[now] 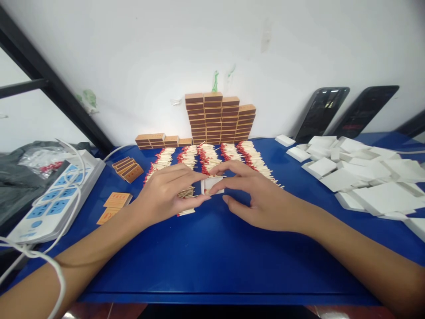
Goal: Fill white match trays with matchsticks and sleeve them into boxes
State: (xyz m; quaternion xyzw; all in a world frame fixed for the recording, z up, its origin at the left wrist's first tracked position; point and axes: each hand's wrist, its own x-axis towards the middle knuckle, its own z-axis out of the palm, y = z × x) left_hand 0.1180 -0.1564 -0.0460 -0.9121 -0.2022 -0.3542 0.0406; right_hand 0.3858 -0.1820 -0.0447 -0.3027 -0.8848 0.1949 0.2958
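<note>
A small white matchbox tray is held above the blue table, with a little red visible inside it. My left hand grips its left end between the thumb and fingers. My right hand curls over the tray from the right, one fingertip at the far edge and another at the inside; its thumb is a little apart from the near side. Behind the hands lie several rows of loose red-tipped matches, partly hidden by my fingers.
Brown matchboxes are stacked against the wall, with more boxes at the left. White empty trays are heaped at the right, before two dark phone-like slabs. A power strip with white cables lies at the far left.
</note>
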